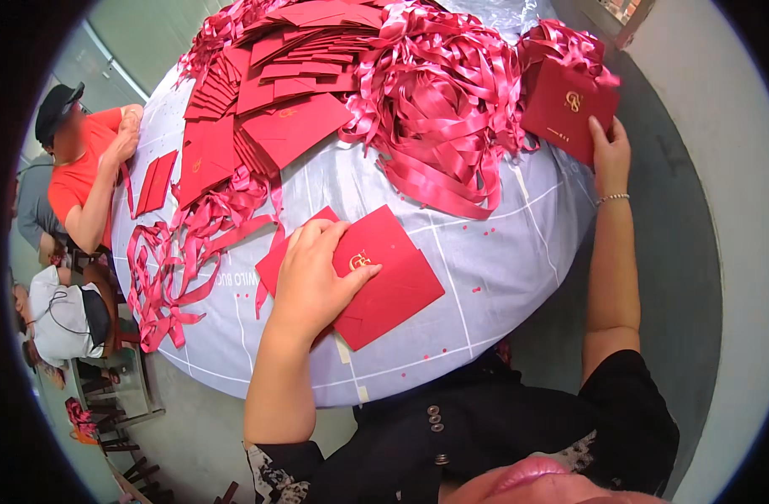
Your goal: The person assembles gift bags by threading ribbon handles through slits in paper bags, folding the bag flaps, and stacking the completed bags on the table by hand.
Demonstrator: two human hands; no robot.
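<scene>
My left hand (317,273) lies over several flat red paper bags (393,277) with gold print near the table's front edge. Its thumb and fingers are apart on their upper faces, and I see no grip around them. At the far right, my right hand (611,155) is closed on the edge of another red paper bag (561,113), thumb in front. Pink ribbon (569,46) bunches along that bag's top. Whether it rests on others there is hidden.
A round table with a pale, white-lined cloth (502,277) carries piles of red bags (292,126) and a heap of pink ribbons (443,109). Loose ribbons (179,277) trail at left. A person in orange (90,168) sits at the left edge; another in white (61,315) is behind.
</scene>
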